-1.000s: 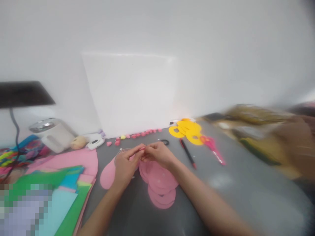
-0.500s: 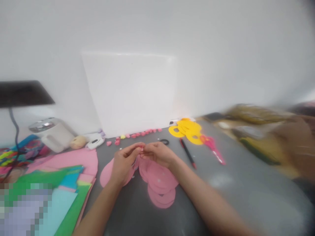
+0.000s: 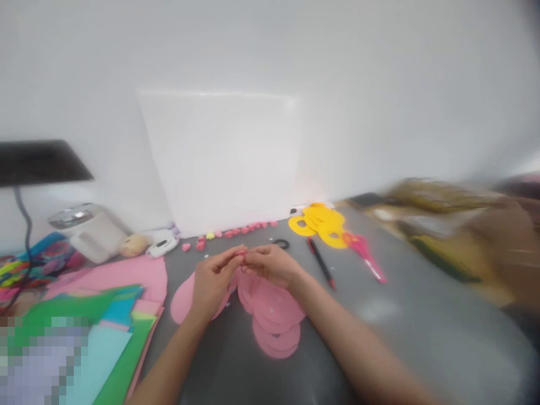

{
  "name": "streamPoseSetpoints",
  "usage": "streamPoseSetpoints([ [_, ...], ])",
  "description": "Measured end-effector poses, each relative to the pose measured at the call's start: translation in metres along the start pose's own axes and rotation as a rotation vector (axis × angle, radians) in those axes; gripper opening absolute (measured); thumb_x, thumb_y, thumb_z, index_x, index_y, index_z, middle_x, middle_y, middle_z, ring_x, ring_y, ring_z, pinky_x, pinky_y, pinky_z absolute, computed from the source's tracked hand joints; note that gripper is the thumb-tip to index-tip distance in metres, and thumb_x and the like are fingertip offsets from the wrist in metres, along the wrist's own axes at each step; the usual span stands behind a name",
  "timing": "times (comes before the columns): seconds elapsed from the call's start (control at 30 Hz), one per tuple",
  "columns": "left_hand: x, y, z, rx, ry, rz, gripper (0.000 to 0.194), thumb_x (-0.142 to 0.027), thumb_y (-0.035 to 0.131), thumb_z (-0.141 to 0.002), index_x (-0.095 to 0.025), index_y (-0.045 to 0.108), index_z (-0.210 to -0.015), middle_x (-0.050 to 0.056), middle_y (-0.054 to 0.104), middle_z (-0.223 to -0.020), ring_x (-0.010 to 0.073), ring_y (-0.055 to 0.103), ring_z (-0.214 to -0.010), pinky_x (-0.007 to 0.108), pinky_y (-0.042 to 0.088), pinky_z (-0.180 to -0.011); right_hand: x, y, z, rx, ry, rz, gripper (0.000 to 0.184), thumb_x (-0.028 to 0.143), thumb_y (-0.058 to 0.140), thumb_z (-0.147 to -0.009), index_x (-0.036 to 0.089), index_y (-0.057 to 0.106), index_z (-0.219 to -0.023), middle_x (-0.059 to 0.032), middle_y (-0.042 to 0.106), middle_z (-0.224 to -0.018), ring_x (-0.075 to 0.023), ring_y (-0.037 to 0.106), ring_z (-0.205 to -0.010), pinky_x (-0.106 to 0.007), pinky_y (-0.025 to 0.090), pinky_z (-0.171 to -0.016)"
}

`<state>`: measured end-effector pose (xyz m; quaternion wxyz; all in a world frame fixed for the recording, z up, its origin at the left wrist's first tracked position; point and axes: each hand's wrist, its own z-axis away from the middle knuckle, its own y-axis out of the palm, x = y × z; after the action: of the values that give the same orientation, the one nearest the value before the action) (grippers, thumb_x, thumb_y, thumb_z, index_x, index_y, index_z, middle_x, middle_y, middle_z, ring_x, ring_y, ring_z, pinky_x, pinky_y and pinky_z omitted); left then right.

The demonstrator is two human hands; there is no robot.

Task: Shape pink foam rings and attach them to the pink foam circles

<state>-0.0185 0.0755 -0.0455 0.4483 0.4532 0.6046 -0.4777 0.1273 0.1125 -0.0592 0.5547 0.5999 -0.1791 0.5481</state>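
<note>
Two fingertip pinches, left hand (image 3: pixel 211 284) and right hand (image 3: pixel 272 265), nearly closed, shared a small pink piece (image 3: pixel 241 253) between them, neither nearer, over the tabletop (image 3: pixel 228 360) near pink cutouts (image 3: pixel 276 306); I couldn't tell its long axis.

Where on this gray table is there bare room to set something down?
Widest: gray tabletop between the right forearm, pink scissors and blurred items far right. Smaller: between the forearms, below the pink paper pieces. Crowded: the left, under colored sheets, and along the back, with small pink pieces and yellow cutouts.
</note>
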Motion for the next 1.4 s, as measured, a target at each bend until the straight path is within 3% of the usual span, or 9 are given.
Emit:
streamPoseSetpoints([
  [0.17,0.002,0.0,0.001,0.009,0.01,-0.057,0.024,-0.035,0.066,-0.072,-0.023,0.074,-0.091,0.005,0.073,-0.1,0.0251,0.066,-0.097,0.037,0.05,-0.09,-0.001,0.002,0.0,-0.026,-0.032,0.045,0.028,0.033,0.08,-0.055,0.01,0.069,-0.067,-0.0013,0.065,-0.058,-0.0088,0.06,-0.055,-0.025,0.051,-0.067],
  [0.33,0.006,0.001,-0.001,0.018,-0.028,0.051,0.024,-0.035,0.067,-0.071,-0.022,0.074,-0.091,0.006,0.073,-0.1,0.0244,0.066,-0.097,0.035,0.05,-0.089,0.001,0.008,0.003,-0.052,-0.063,0.094,0.03,0.037,0.079,-0.056,0.01,0.067,-0.064,-0.0012,0.064,-0.058,-0.0091,0.06,-0.054,-0.026,0.051,-0.068],
  [0.57,0.004,0.006,-0.001,-0.065,-0.144,0.308,0.026,-0.03,0.074,-0.064,-0.018,0.073,-0.088,0.007,0.073,-0.098,0.0227,0.066,-0.094,0.033,0.052,-0.086,-0.001,0.014,0.006,-0.173,-0.364,0.228,0.028,0.038,0.076,-0.06,0.013,0.064,-0.067,-0.002,0.065,-0.061,-0.0139,0.063,-0.057,-0.03,0.054,-0.064],
  [0.7,0.006,0.006,-0.002,-0.085,-0.142,0.324,0.027,-0.03,0.074,-0.063,-0.017,0.073,-0.087,0.007,0.074,-0.094,0.0209,0.067,-0.09,0.032,0.051,-0.086,-0.003,0.015,0.005,-0.189,-0.467,0.241,0.025,0.035,0.075,-0.062,0.015,0.063,-0.071,-0.002,0.066,-0.064,-0.0149,0.064,-0.059,-0.028,0.054,-0.06],
  [1.03,-0.001,0.006,-0.003,-0.137,-0.22,0.358,0.028,-0.026,0.078,-0.056,-0.015,0.074,-0.082,0.007,0.075,-0.083,0.0202,0.067,-0.083,0.032,0.051,-0.083,-0.004,0.012,0.005,-0.229,-0.511,0.373,0.013,0.028,0.067,-0.067,0.015,0.064,-0.07,-0.0018,0.065,-0.063,-0.0144,0.063,-0.061,-0.026,0.053,-0.059],
  [1.2,0.004,0.001,-0.005,-0.065,-0.252,0.439,0.03,-0.026,0.079,-0.058,-0.016,0.074,-0.086,0.008,0.074,-0.088,0.0198,0.067,-0.087,0.032,0.05,-0.085,-0.004,0.011,0.006,-0.246,-0.548,0.446,0.012,0.027,0.066,-0.068,0.016,0.065,-0.071,-0.0025,0.066,-0.065,-0.0148,0.062,-0.062,-0.026,0.052,-0.059],
  [1.4,0.008,-0.005,-0.006,-0.029,-0.16,0.249,0.027,-0.029,0.076,-0.063,-0.019,0.074,-0.088,0.006,0.074,-0.093,0.0209,0.066,-0.09,0.031,0.051,-0.084,-0.002,0.012,0.007,-0.259,-0.504,0.484,0.015,0.029,0.066,-0.07,0.016,0.071,-0.074,-0.0027,0.066,-0.062,-0.0148,0.062,-0.058,-0.026,0.053,-0.057],
])
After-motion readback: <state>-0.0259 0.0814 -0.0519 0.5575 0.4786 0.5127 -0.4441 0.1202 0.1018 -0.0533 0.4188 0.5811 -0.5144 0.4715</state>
